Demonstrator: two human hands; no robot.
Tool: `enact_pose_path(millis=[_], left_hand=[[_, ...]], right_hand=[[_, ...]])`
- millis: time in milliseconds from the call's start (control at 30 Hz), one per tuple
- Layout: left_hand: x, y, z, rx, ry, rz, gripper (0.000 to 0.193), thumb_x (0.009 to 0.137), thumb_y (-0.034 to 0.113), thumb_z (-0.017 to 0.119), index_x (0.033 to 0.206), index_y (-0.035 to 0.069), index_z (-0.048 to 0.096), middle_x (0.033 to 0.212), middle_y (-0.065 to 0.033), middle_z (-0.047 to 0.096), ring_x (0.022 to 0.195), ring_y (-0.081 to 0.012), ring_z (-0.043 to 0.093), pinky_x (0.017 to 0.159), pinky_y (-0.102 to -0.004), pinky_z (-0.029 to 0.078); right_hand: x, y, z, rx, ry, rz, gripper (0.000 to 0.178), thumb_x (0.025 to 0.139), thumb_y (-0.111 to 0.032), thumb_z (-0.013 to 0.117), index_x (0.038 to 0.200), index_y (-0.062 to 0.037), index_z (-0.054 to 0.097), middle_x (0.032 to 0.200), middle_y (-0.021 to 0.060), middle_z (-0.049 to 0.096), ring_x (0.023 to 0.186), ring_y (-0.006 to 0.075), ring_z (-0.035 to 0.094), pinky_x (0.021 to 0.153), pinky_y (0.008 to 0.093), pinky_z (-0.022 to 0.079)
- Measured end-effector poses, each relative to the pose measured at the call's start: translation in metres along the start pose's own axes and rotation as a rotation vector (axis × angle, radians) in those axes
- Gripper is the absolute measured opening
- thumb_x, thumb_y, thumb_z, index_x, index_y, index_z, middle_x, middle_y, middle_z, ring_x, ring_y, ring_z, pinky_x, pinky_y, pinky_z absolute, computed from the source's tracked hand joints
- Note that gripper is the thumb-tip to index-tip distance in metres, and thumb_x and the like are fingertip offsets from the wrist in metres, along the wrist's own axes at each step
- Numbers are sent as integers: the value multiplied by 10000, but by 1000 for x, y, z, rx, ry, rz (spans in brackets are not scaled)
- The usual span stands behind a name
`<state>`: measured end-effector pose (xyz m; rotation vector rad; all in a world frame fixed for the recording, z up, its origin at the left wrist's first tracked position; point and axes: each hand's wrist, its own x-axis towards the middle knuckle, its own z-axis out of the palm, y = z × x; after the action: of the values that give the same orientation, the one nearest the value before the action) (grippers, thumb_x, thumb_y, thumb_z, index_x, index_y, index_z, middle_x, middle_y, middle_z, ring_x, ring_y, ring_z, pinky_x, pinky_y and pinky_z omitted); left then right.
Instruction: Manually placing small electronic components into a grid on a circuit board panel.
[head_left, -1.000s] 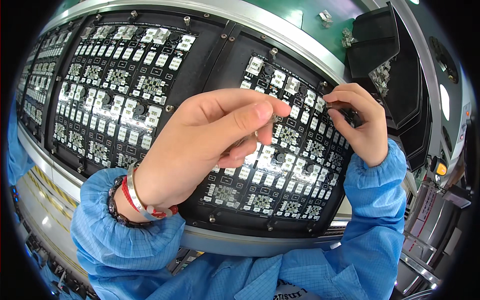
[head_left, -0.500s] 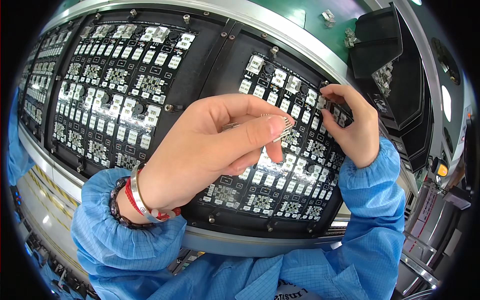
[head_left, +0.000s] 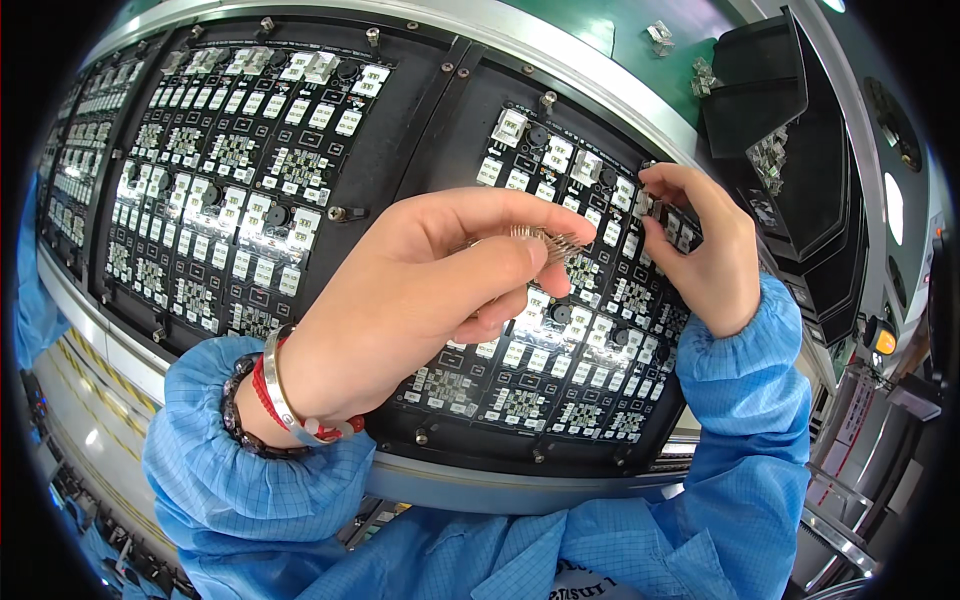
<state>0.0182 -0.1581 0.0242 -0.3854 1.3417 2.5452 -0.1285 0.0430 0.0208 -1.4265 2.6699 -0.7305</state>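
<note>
My left hand [head_left: 400,280] is held above the right-hand circuit board panel, its thumb and index finger pinching several small pin connectors [head_left: 565,248] with rows of thin metal pins. My right hand [head_left: 718,250] rests at the upper right edge of the black circuit board [head_left: 515,380], thumb and index finger curved about a small clear connector [head_left: 643,204] at the board's top row. White components and round black buzzers [head_left: 538,135] cover the board. Similar clear connectors [head_left: 588,168] stand along its top row. My left palm hides the board's middle left.
Another populated board [head_left: 240,150] lies in the black fixture [head_left: 400,140] on the left, with metal posts [head_left: 338,214] around it. Black bins [head_left: 755,75] with loose clear connectors [head_left: 770,158] stand at the right. Further connectors [head_left: 660,38] lie on the green mat [head_left: 580,25].
The pin connectors in my left hand have turned between thumb and index finger, so more of their pins show. My right hand has hardly moved.
</note>
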Motion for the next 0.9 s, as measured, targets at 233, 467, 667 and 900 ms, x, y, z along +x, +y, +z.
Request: enact_pose_path(millis=[233, 467, 667, 900], left_hand=[[0, 1, 1, -17, -8, -18, 320, 909, 92, 467, 1183, -45, 560, 845, -85, 619, 532, -38, 388, 477, -171, 313], [0, -1, 2, -10, 8, -19, 321, 907, 97, 470, 1178, -49, 561, 843, -87, 617, 526, -41, 387, 470, -175, 315], [1, -2, 4, -5, 7, -16, 317, 909, 98, 466, 1172, -50, 563, 849, -87, 615, 532, -42, 386, 472, -173, 314], [2, -3, 3, 3, -16, -15, 309, 904, 86, 480, 1172, -42, 563, 876, -98, 624, 538, -40, 381, 477, -169, 311]], right_hand=[[0, -3, -2, -63, -39, 11, 388, 684, 91, 639, 1055, -9, 585, 941, 113, 634, 882, 214, 629, 819, 298, 489], [0, -3, -1, -41, -54, 32, 390, 684, 90, 638, 1057, -10, 584, 940, 117, 632, 882, 214, 632, 814, 300, 493], [-1, -9, -1, -93, -60, 48, 390, 706, 84, 653, 1077, -10, 575, 937, 126, 637, 872, 225, 634, 803, 306, 496], [-7, -16, 0, -108, -34, 73, 390, 718, 59, 671, 1088, -23, 579, 954, 125, 635, 878, 244, 629, 785, 311, 489]])
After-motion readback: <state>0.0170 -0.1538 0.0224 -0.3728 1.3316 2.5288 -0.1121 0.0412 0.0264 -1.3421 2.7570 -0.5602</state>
